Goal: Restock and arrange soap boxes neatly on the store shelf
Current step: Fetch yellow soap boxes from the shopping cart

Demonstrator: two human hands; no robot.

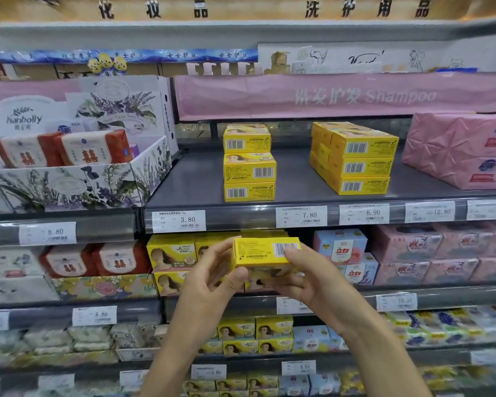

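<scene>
Both hands are holding one yellow soap box (262,252) in front of the middle shelf: the left hand (212,270) is curling round its left end with the thumb on the near face, and the right hand (312,276) is pinching the right end by the barcode. The underside is blurred, so a second box may be sitting beneath it. The box looks like glossy printed card, rectangular and sharp-edged. Just behind it, matching yellow boxes (171,253) are filling the middle shelf. Farther up, on the dark, smooth upper shelf (198,179), a slightly uneven stack of three (249,163) is standing well apart from a fuller block (355,159). Judging by the bare gaps, restocking is looking only partly done.
</scene>
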